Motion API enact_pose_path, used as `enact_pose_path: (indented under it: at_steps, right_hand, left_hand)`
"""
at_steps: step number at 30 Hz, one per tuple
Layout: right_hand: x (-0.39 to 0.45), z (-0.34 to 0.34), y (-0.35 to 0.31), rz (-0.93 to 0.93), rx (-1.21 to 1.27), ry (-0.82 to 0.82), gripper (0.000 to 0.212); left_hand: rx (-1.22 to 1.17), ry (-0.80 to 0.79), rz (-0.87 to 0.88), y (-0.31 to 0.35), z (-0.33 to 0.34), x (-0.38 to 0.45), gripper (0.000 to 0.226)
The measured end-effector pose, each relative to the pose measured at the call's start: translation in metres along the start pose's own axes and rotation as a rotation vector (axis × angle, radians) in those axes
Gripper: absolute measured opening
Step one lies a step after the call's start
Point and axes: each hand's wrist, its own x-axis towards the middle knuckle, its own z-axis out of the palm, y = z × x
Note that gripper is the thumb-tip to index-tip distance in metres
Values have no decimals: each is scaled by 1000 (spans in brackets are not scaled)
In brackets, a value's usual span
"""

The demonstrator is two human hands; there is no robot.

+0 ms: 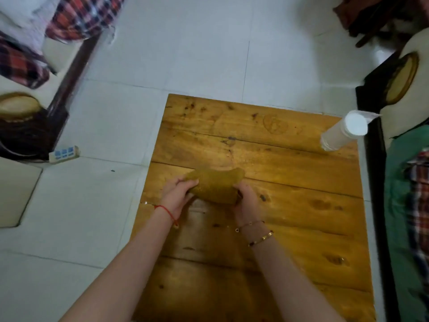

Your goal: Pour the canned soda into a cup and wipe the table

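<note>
Both hands hold a mustard-brown cloth [214, 185] over the wooden table [290, 182]: the left hand [177, 194] grips its left end with curled fingers, and the right hand [247, 201] grips its near right end. A stack of white cups [343, 131] stands tilted-looking at the table's far right corner, well apart from the cloth. White floor tiles [185, 54] surround the table.

We note a small blue-and-white box [64, 154] on white floor tiles [185, 54]; red plaid cloth [86, 17] at upper left.
</note>
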Motion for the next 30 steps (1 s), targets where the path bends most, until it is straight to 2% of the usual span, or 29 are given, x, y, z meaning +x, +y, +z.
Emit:
enact_pose_path:
  at_steps: [4,9,13,16,19,24,28,30]
  right_hand:
    - [53,68,-35,-9,-20,-66,35]
    - [113,134,-70,-61,-14,-94,28]
    - [157,175,-87,-90,-47,-138,21]
    - [181,193,-84,-114,-148,-124,19]
    - [194,195,-70,-115,-294,-57,19]
    - [190,184,-50,-112,-326,7,12]
    - [177,172,-47,-129,-442,15,30]
    - [167,167,-46,-187,-591,61,35]
  left_hand:
    - [23,19,79,74,-3,58,42]
    - [34,6,191,150,-1,120,45]
    - [8,14,254,179,-4,165,42]
    - [9,57,273,178,-13,189,39]
    - [46,76,249,163,-25,205,45]
    - [267,133,296,135,-41,200,49]
    - [419,183,337,127,-45,182,52]
    - [509,220,367,127,-43,172,51]
